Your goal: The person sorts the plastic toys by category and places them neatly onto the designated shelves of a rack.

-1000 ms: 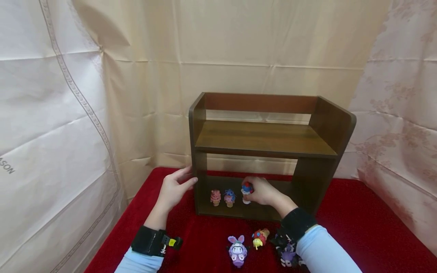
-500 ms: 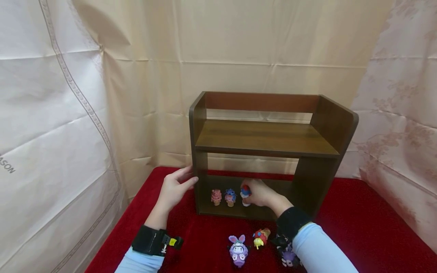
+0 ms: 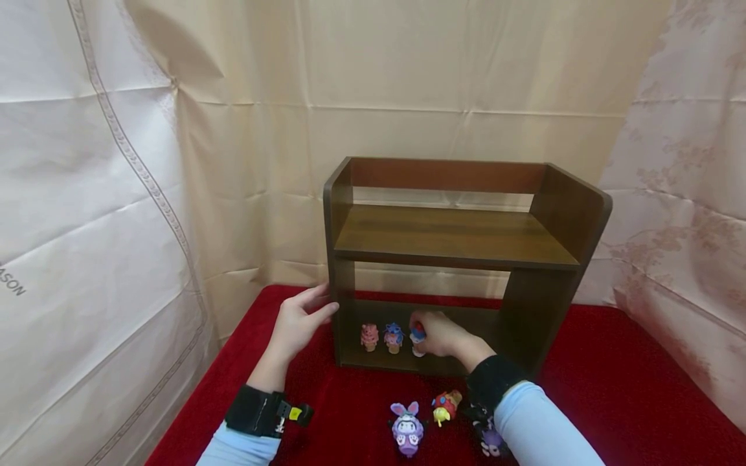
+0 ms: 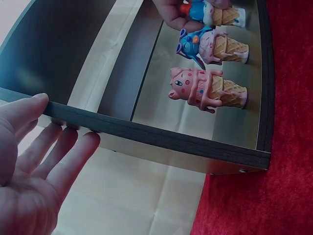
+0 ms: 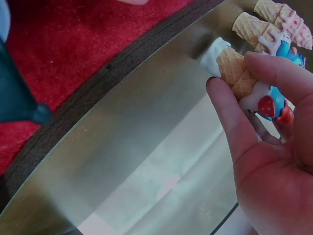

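Note:
My right hand (image 3: 443, 335) pinches an ice-cream cone figurine (image 5: 237, 71) between thumb and fingers. Its top is blue and white with red bits, and its white-tipped cone end is at the lower board of the brown shelf unit (image 3: 454, 236). To its left stand two more cone figurines, one blue and pink (image 3: 393, 338), one all pink with a face (image 4: 188, 85), both upright. My left hand (image 3: 300, 323) rests with loosely extended fingers against the shelf's left side panel (image 4: 146, 132), the thumb at its front edge. Part of the held figurine is hidden by my right fingers.
In front of the shelf, on red cloth (image 3: 612, 362), lie a purple rabbit-eared figurine (image 3: 406, 430) and a red and yellow cone figurine (image 3: 446, 406). Black and purple figurines (image 3: 491, 440) are partly covered by my right sleeve. A beige curtain (image 3: 454, 77) hangs behind.
My right hand has shifted slightly left and down with the ice-cream cone figurine, closer to the blue and pink one. My left hand has stayed at the side panel.

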A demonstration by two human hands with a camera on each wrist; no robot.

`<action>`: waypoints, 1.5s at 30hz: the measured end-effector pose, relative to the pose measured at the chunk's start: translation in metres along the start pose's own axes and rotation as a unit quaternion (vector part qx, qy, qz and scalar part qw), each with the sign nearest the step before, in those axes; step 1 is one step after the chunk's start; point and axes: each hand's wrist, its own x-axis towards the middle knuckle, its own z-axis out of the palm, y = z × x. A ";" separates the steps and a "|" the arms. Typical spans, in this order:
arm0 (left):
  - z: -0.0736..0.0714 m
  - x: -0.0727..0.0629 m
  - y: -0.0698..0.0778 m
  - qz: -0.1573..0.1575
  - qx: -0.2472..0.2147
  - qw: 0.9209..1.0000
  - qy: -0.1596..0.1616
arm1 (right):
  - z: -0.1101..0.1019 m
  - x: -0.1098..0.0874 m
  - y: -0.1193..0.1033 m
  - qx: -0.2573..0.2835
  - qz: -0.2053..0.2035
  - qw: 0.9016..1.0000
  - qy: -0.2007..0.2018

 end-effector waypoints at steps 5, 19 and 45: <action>0.000 0.000 0.000 -0.001 0.002 1.000 0.000 | 0.001 0.000 0.000 0.005 0.006 1.000 -0.002; 0.000 -0.001 0.001 -0.009 -0.001 1.000 0.004 | -0.007 -0.004 -0.003 -0.017 -0.002 0.999 -0.033; 0.001 -0.001 0.000 -0.011 0.001 1.000 0.002 | -0.035 -0.014 -0.007 -0.085 -0.084 0.985 -0.121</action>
